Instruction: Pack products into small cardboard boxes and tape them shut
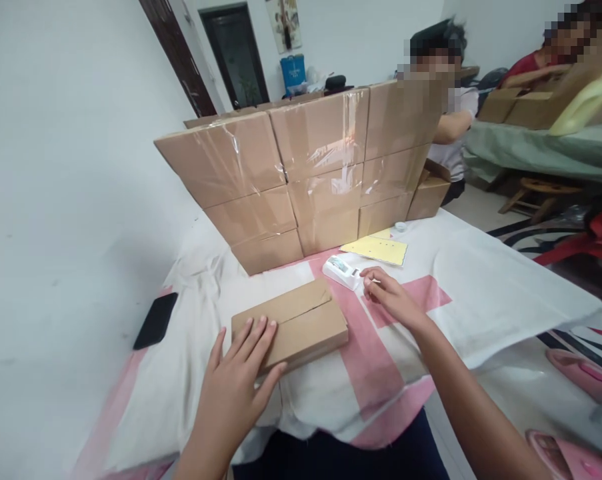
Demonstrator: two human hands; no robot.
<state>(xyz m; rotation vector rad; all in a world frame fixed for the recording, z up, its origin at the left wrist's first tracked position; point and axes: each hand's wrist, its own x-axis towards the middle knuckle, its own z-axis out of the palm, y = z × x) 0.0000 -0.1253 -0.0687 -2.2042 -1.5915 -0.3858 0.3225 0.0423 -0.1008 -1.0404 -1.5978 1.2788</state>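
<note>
My left hand (238, 373) lies with its fingers spread flat on the near left part of a closed brown cardboard box (305, 323). A seam runs across the box's top. To the right of the box, my right hand (388, 297) is raised over the cloth with its fingers curled together. Its fingertips are close to the end of a small white device (339, 272) with a greyish label, which could be a tape dispenser. Whatever the curled fingers hold, if anything, is too small to make out.
Behind stands a wall of stacked cardboard boxes (325, 193) under shiny clear tape. A yellow card (378, 251) and a small tape roll (399, 227) lie before it. At left is a black phone (155, 321) on the tablecloth (485, 287). Two people sit farther back.
</note>
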